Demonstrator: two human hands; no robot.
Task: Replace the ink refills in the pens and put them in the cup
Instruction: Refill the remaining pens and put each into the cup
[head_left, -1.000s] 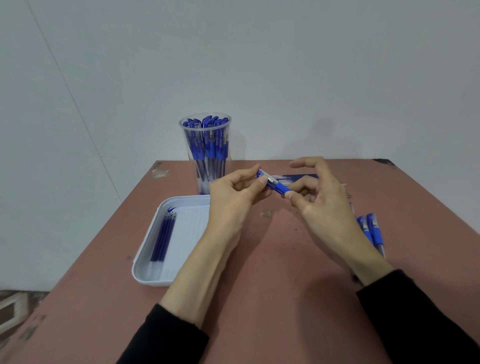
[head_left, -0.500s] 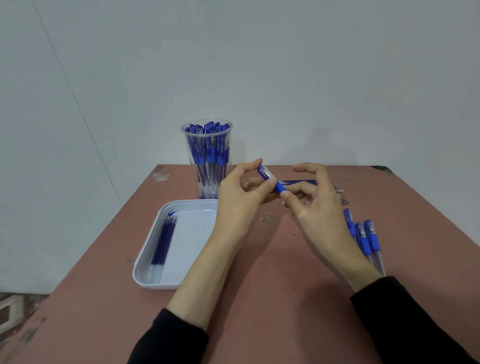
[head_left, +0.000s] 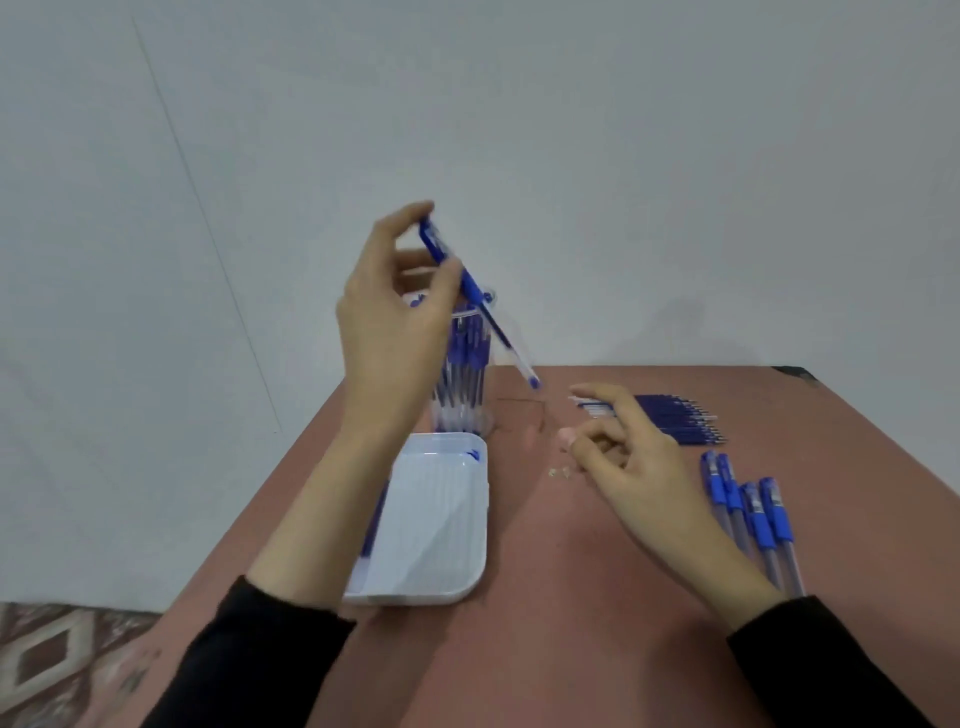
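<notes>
1. The left hand (head_left: 389, 322) was seen raised above the cup (head_left: 465, 374), its grip pinched on a blue pen (head_left: 470, 288) between thumb and fingertips.
2. The pen was held tilted, its capped end up by the fingers and its far end slanted down to the right of the cup's rim; whether it touched the rim could not be told.
3. The cup, a clear one packed with upright blue pens, was found standing at the back of the tabletop (head_left: 571, 597), largely hidden behind the left hand.
4. A white tray (head_left: 431, 525) was seen just in front of the cup, nearly touching its base, with a few dark blue refills partly hidden under the left forearm along its left side.
5. The right hand (head_left: 639, 467) was held low over the tabletop to the right of the cup, its grip loosely spread and curled, with nothing pinched in it.
6. A row of loose refills (head_left: 675, 418) was laid side by side well to the right of the cup, just beyond the right hand's fingertips.
7. Four blue pens (head_left: 748, 514) were laid together farther right of the cup and nearer the person, beside the right wrist.
8. Small pale scraps (head_left: 558, 472) were spotted on the tabletop between the tray and the right hand.
9. Black sleeves were worn on both arms.
</notes>
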